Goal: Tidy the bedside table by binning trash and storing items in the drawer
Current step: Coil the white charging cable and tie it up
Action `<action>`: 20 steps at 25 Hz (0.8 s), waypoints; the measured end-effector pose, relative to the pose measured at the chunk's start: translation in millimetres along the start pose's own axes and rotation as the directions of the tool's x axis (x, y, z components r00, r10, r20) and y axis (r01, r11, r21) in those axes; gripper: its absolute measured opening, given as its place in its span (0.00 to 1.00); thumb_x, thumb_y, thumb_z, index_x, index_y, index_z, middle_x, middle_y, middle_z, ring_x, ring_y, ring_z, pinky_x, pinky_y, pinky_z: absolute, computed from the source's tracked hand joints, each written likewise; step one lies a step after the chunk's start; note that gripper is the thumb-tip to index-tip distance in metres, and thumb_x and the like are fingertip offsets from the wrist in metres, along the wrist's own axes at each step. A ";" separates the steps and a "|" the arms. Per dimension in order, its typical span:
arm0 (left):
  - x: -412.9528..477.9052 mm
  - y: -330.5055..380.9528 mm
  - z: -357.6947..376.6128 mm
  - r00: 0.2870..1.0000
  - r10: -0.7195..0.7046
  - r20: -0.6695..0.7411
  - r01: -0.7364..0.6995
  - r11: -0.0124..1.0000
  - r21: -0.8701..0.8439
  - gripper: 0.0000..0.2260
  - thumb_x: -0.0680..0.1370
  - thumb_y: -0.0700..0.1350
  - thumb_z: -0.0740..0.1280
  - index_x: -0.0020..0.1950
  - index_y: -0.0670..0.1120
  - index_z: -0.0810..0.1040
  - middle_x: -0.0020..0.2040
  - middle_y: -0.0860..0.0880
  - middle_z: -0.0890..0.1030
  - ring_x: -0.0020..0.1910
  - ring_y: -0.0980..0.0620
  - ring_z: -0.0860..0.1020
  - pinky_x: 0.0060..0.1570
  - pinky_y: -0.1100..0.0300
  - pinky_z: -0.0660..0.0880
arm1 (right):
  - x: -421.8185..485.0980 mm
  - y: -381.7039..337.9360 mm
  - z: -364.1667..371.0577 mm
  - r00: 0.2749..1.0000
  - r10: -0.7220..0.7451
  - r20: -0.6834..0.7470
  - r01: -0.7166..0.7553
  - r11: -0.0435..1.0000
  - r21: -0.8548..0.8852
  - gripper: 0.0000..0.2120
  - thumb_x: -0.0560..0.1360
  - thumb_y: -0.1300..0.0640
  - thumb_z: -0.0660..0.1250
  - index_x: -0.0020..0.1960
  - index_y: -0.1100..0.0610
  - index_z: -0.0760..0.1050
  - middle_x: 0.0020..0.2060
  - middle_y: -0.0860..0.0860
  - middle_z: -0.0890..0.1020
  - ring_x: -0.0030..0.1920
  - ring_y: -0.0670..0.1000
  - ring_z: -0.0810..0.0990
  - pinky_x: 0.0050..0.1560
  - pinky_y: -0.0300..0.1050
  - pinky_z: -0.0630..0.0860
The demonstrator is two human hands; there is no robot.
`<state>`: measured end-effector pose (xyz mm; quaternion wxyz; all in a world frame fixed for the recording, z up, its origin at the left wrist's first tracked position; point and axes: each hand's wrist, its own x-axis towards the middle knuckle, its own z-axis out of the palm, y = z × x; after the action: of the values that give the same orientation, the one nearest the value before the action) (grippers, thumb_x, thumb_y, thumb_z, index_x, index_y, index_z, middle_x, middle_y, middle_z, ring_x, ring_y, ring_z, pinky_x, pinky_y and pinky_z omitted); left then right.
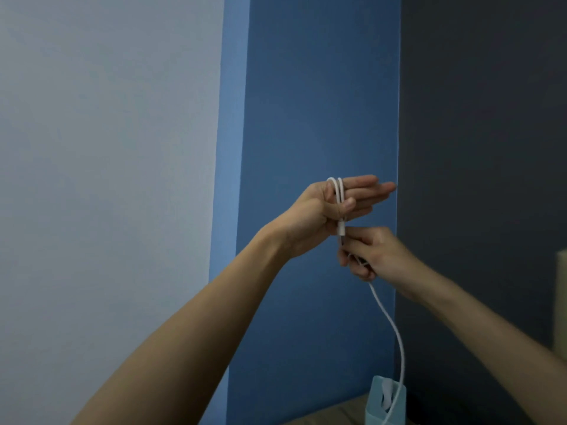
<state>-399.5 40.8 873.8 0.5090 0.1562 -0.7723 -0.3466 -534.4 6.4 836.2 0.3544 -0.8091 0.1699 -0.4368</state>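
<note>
Cable: I see the white cable [387, 317] held up in front of the blue wall [306, 102], well above the table [337, 417].
Left hand: my left hand [325, 210] has its fingers [368, 187] straight and pointing right. Two turns of cable are looped round them near the knuckles, and the thumb [348, 207] pins the strands against the fingers.
Right hand: my right hand [372, 253] sits just below the left, with its fingers curled and pinching the cable right under the plug end.
Loose length: it hangs from the right hand down to the pale blue box [388, 400] on the table. I cannot tell whether its end rests on the box or behind it.
Key relation: the loops run up and down, across the left fingers. The slack lies straight below, on the right hand's side, so the right hand is the nearer one to feed it.
Step, as I judge it: coiling the cable for the drawer, with most of the length not yet wound.
Next move needs: the right hand carrying slack up and over the left fingertips while the thumb clamps.
Risk: the hanging tail may snag the box.
</note>
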 end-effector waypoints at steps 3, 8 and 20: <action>0.4 1.4 -6.9 0.999 -0.031 -0.031 0.034 0.994 0.103 0.17 0.80 0.29 0.52 0.63 0.42 0.72 0.67 0.43 0.74 0.65 0.52 0.75 0.69 0.59 0.69 | -4.4 -9.7 -0.3 0.995 -0.031 0.093 0.058 0.952 -0.300 0.12 0.78 0.63 0.58 0.43 0.51 0.77 0.29 0.52 0.77 0.20 0.43 0.66 0.22 0.35 0.63; -0.4 2.4 -9.2 0.998 -0.019 -0.061 0.023 0.997 0.078 0.16 0.81 0.31 0.51 0.64 0.42 0.70 0.68 0.42 0.73 0.62 0.53 0.77 0.67 0.59 0.70 | -6.6 -18.9 -2.3 0.989 -0.024 0.147 0.125 0.670 -0.732 0.08 0.78 0.57 0.58 0.48 0.49 0.77 0.29 0.48 0.79 0.24 0.41 0.73 0.30 0.36 0.68; -10.0 -8.8 -4.7 0.975 -0.217 0.043 0.197 0.938 0.286 0.08 0.76 0.31 0.58 0.46 0.40 0.75 0.43 0.49 0.81 0.48 0.54 0.79 0.53 0.65 0.77 | -20.2 -64.0 -31.0 0.936 -0.311 0.164 0.320 0.556 -0.768 0.06 0.68 0.50 0.72 0.36 0.51 0.83 0.26 0.50 0.81 0.28 0.50 0.77 0.31 0.46 0.71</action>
<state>-392.0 38.8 862.0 0.4136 0.2941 -0.8110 -0.2910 -573.7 49.3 882.0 -0.1177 -0.9006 0.1939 -0.3707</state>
